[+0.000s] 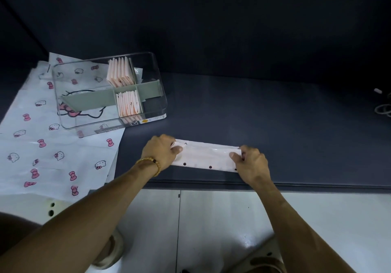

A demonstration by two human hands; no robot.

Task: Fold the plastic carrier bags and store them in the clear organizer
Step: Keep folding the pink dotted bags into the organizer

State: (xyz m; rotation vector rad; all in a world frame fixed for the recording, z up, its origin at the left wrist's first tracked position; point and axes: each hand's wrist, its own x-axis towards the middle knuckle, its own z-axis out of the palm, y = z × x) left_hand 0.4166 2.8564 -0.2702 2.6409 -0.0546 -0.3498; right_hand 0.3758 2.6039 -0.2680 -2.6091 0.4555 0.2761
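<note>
Holding: both hands pinched one folded bag strip (208, 156) on the dark table (275, 114), close to its near edge.
Left hand: the left hand (160, 151) pinched the left end of the strip, thumb on top, fingers curled round the end.
Right hand: the right hand (249, 162) pinched the right end the same way.
Long way of the strip: it ran left to right, flat on the table, with one hand at each end. Small dark dots sat along its near edge.
Next fold: I think one end had to go over to the other end, so the strip would get shorter.
Box: the clear organizer (160, 95) stood farther away and to the left, well apart from the strip. The left hand was the nearer one to it.
Inside the box: folded pink bags (128, 103) stood up in the slots beside a green divider (91, 101).
Under the box: flat printed bags (53, 156) lay spread out, waiting.
</note>
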